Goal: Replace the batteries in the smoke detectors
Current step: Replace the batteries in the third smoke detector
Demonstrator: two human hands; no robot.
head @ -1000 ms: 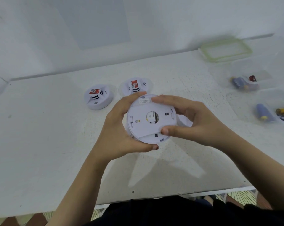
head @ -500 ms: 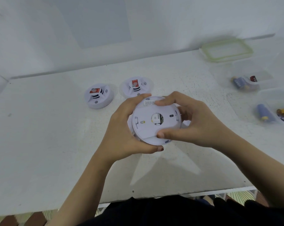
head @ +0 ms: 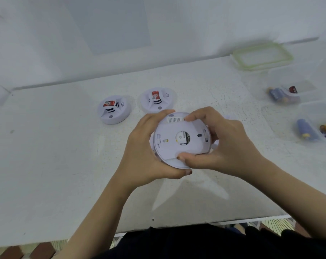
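Note:
A round white smoke detector (head: 179, 144) is held above the table with its back plate facing me. My left hand (head: 145, 148) grips its left rim from below, thumb under the bottom edge. My right hand (head: 222, 144) grips the right rim, thumb on the lower edge and fingers over the top. Two more white smoke detectors stand upright on the table behind: one on the left (head: 113, 109) and one (head: 156, 100) just beyond my hands, each with a red label.
The white table (head: 46, 156) meets a white wall at the back. At the right stand a clear box holding batteries (head: 281, 94), a second clear box of batteries (head: 311, 128), and a green-rimmed lid (head: 261, 55). The table's near edge runs below my forearms.
Both hands have shifted slightly right and down with the detector. The back plate looks turned a little, and my right fingers have closed further round the rim.

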